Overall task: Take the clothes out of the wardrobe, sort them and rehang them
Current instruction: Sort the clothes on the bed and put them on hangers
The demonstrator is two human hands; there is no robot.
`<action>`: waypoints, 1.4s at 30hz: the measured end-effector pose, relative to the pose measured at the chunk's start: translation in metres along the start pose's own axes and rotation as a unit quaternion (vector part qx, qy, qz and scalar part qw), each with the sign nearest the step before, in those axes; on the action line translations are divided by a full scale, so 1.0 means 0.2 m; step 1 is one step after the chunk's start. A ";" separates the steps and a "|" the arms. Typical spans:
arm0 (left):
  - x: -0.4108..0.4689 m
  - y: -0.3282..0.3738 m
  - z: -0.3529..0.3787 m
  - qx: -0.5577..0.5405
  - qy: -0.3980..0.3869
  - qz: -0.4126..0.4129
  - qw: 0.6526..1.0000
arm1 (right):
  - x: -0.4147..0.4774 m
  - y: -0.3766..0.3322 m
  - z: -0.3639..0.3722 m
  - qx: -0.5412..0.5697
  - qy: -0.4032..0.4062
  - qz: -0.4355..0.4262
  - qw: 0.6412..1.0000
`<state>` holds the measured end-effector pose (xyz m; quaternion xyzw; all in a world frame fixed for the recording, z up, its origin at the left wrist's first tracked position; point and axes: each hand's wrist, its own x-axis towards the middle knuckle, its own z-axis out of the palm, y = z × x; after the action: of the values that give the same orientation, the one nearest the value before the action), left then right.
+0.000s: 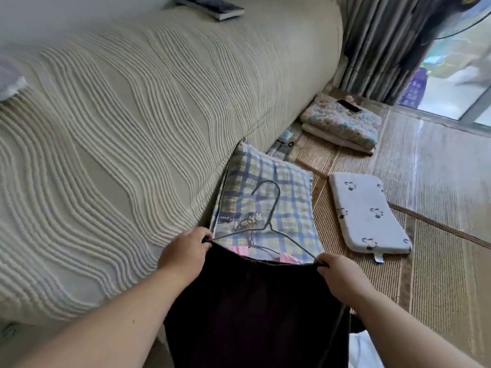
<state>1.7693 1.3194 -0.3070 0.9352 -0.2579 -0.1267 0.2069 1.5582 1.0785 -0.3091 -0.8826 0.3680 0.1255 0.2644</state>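
Observation:
A dark, almost black garment (255,309) hangs from a grey wire hanger (268,224) in front of me. My left hand (184,252) pinches the garment's top edge at the hanger's left end. My right hand (338,274) pinches the top edge at the hanger's right end. The hanger's hook points up and left. Two pink clips (240,250) on the hanger show just above the stretched waistband. The garment's lower part runs out of view at the bottom.
A cream bedspread with wavy ridges (119,142) covers the bed at left, with a book (212,7) at its far end. On the woven mat (425,274) lie a plaid pillow (281,192), a white patterned pad (369,213) and folded floral bedding (342,123). Curtains (372,43) hang behind.

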 end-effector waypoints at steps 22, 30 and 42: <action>0.31 0.46 0.71 0.065 -0.241 0.131 0.960 | 0.08 0.45 0.22 0.049 0.057 0.118 0.990; -0.70 1.45 0.86 0.024 -0.288 0.395 0.872 | -1.15 1.06 0.02 0.039 0.137 0.231 0.962; -2.88 2.22 1.13 -0.001 -0.404 0.526 0.748 | -3.35 1.90 0.08 0.106 0.224 0.414 0.876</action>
<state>1.0202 1.2080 -0.2310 0.5124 -0.7686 -0.3643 0.1180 0.8191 1.2539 -0.1849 -0.6209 0.7600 -0.0178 0.1911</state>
